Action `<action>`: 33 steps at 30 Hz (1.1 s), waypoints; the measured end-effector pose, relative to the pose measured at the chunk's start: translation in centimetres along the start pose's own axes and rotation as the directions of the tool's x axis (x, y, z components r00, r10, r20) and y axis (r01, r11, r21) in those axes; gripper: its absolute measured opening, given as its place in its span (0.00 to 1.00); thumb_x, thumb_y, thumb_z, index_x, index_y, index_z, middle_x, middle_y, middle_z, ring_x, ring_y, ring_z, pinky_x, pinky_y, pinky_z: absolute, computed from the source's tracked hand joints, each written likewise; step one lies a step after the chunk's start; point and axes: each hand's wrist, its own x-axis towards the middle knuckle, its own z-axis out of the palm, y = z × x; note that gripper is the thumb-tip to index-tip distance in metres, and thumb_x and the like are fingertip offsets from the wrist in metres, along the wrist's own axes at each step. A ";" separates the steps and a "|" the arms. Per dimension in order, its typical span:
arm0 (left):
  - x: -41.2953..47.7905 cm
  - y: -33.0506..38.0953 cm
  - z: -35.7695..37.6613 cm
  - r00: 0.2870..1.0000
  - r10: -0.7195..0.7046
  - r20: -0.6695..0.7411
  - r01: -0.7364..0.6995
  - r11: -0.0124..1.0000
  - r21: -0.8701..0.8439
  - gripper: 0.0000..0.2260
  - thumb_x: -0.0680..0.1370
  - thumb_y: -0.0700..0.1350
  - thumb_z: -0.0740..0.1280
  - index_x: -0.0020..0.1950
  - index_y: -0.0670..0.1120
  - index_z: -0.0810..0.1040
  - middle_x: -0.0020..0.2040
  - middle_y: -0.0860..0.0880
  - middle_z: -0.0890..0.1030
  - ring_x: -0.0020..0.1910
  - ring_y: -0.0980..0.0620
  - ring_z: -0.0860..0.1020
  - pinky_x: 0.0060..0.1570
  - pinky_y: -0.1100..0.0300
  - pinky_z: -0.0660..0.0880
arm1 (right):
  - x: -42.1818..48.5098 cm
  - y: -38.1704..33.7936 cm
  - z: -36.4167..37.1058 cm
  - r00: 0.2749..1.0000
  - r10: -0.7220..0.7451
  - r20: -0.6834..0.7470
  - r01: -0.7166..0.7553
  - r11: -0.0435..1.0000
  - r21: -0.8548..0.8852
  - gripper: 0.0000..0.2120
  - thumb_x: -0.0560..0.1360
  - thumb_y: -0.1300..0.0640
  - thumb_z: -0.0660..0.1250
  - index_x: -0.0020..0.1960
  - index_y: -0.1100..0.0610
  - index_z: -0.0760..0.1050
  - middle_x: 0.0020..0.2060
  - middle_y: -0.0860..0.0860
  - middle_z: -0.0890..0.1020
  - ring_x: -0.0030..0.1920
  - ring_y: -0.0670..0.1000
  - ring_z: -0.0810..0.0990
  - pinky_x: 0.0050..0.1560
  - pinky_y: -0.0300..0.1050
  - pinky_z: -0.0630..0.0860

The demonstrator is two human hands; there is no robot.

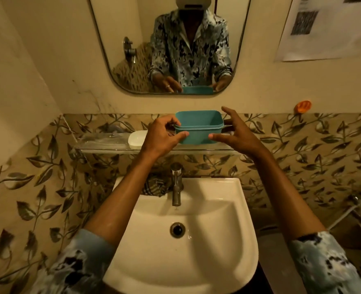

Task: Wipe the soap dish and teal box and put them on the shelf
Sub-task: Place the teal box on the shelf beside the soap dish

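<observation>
The teal box (198,132) stands upright and open-topped on the glass shelf (103,148) above the sink. My left hand (162,136) is at its left front corner, thumb tip on the front face and fingers curled loosely beside the rim. My right hand (232,134) is at its right side with the fingers spread apart; only the thumb tip touches the front. The white soap dish (136,140) lies on the same shelf, just left of my left hand.
A white sink (217,209) with a chrome tap (176,185) is below the shelf. A checked cloth (154,187) lies bunched behind the tap on the left. A mirror (111,60) hangs above, with an orange hook (302,106) and a paper sheet (323,28) to the right.
</observation>
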 end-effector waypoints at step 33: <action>-2.3 -2.5 1.9 0.998 0.003 -0.068 0.005 0.993 0.115 0.17 0.72 0.40 0.72 0.61 0.43 0.78 0.58 0.44 0.81 0.55 0.50 0.79 0.52 0.52 0.81 | -0.7 1.9 3.5 0.978 -0.111 -0.178 0.055 0.954 -0.293 0.22 0.72 0.54 0.73 0.63 0.55 0.73 0.58 0.57 0.79 0.58 0.53 0.78 0.56 0.53 0.78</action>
